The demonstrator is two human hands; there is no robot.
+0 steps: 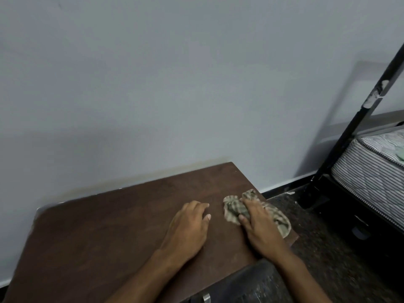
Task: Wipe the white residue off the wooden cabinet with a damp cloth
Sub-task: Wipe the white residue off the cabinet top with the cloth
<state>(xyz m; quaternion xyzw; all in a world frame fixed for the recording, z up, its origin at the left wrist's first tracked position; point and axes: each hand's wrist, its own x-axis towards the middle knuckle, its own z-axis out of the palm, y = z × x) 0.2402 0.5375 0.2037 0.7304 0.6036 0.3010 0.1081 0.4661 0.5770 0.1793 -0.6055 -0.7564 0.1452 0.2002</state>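
The dark wooden cabinet top (109, 226) fills the lower left of the head view. A crumpled checked beige cloth (232, 209) lies near its right edge. My right hand (260, 226) rests on the cloth, with its fingers curled into the fabric and its thumb against the cloth's near side. My left hand (188, 228) lies flat on the bare wood just left of the cloth, fingers relaxed and holding nothing. A faint whitish smear (43, 209) shows along the cabinet's far left corner and back edge.
A grey wall (175, 84) stands right behind the cabinet. To the right is a black bed frame post (354, 132) and a striped mattress (371, 171). Dark speckled floor (317, 237) runs between cabinet and bed. A dark object (251, 285) sits at the bottom edge.
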